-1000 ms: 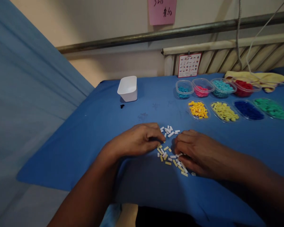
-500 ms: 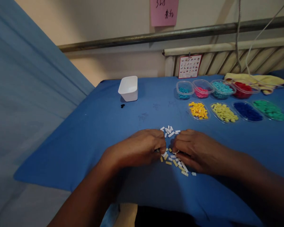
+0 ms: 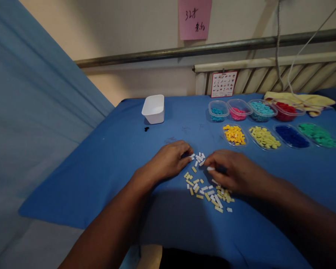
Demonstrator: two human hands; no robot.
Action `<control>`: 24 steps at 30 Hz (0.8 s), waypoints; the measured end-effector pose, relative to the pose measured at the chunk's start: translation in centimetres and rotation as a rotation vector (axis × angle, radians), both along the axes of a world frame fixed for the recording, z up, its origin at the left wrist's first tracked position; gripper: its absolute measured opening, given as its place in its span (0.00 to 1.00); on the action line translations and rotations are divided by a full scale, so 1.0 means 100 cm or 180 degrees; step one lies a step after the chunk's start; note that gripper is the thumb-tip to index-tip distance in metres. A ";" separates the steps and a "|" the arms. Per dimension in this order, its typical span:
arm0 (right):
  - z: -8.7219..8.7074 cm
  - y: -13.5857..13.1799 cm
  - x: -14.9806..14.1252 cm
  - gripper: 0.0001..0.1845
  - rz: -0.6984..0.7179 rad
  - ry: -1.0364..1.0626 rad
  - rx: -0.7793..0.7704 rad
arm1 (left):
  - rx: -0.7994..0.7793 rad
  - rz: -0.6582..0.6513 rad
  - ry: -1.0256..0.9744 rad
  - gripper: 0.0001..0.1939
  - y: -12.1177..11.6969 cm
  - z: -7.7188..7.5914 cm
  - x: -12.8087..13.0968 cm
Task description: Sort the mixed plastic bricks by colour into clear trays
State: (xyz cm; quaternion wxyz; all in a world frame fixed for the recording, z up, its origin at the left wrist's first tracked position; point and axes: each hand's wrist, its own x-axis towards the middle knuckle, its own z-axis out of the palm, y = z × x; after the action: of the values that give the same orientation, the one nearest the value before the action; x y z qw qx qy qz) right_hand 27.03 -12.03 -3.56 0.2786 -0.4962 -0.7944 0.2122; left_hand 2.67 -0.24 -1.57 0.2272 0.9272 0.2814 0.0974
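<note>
My left hand [image 3: 170,160] is closed at the left edge of a small heap of white toy bricks [image 3: 198,157], thumb and forefinger pinching a white brick [image 3: 192,157] at the table. Across from it, my right hand [image 3: 233,171] holds another white brick [image 3: 211,169] between thumb and fingers, just above the cloth. Below both hands lies a loose scatter of pale yellow bricks [image 3: 196,181] mixed with white ones. More pale yellow bricks [image 3: 224,195] are bunched under my right hand, partly hidden by it.
A white tub [image 3: 154,116] stands at the back left, with small black pieces [image 3: 146,129] before it. Clear containers of coloured bricks fill the right side, among them orange-yellow bricks [image 3: 234,135] and dark blue bricks [image 3: 291,136]. A yellow cloth [image 3: 299,101] lies behind them.
Both hands have moved up from the mixed scatter toward the white heap. More pale yellow bricks are uncovered, and a white brick now shows in my right hand's fingers.
</note>
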 end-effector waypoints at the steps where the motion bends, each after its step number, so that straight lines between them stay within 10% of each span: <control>1: -0.003 0.005 0.002 0.07 -0.0241 0.0049 0.0062 | -0.0020 -0.0020 0.0024 0.09 0.000 0.000 -0.001; 11: -0.024 0.028 0.015 0.09 -0.0488 0.0525 -0.0227 | -0.0153 -0.0377 -0.0098 0.12 -0.003 -0.006 0.015; 17: 0.004 0.010 0.018 0.08 -0.0164 0.0148 0.0127 | 0.0101 -0.0211 -0.0248 0.09 -0.004 0.002 0.009; 24: 0.026 -0.022 0.014 0.08 0.0630 -0.0650 -0.0289 | -0.1180 -0.0871 0.0402 0.13 -0.019 0.034 -0.019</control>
State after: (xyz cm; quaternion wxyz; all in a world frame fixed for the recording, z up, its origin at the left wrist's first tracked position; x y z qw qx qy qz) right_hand 28.42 -14.22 -0.97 0.1513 -0.4466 -0.8533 0.2228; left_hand 0.82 -2.18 1.84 0.3865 0.9034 0.1799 -0.0459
